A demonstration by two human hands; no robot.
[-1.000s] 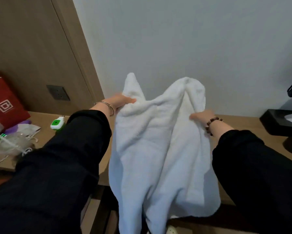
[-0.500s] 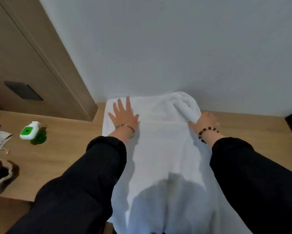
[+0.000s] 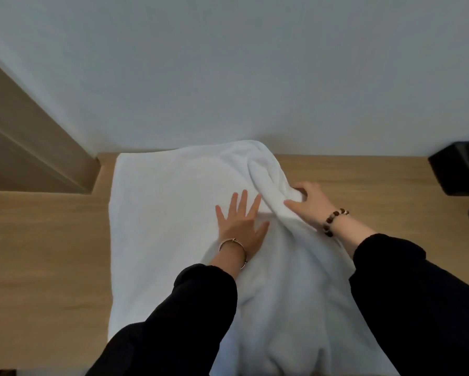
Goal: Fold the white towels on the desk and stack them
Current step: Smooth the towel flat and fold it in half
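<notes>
The white towel lies spread on the wooden surface, its far edge by the wall at 12 o'clock. The step in hand looks like flattening before the first fold. The left hand presses mid-towel, fingers spread wide and flat. The right hand, at its 2 o'clock, grips a bunched ridge of cloth. Next, that ridge probably needs drawing toward 3 o'clock until the right side lies smooth.

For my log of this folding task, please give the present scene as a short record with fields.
desk: light wood, against the wall
white towel: spread on the desk, left part flat, right part bunched
left hand: flat, fingers spread, pressing on the towel
right hand: grips the bunched ridge
other: black object at far right
fold: not yet made
</notes>
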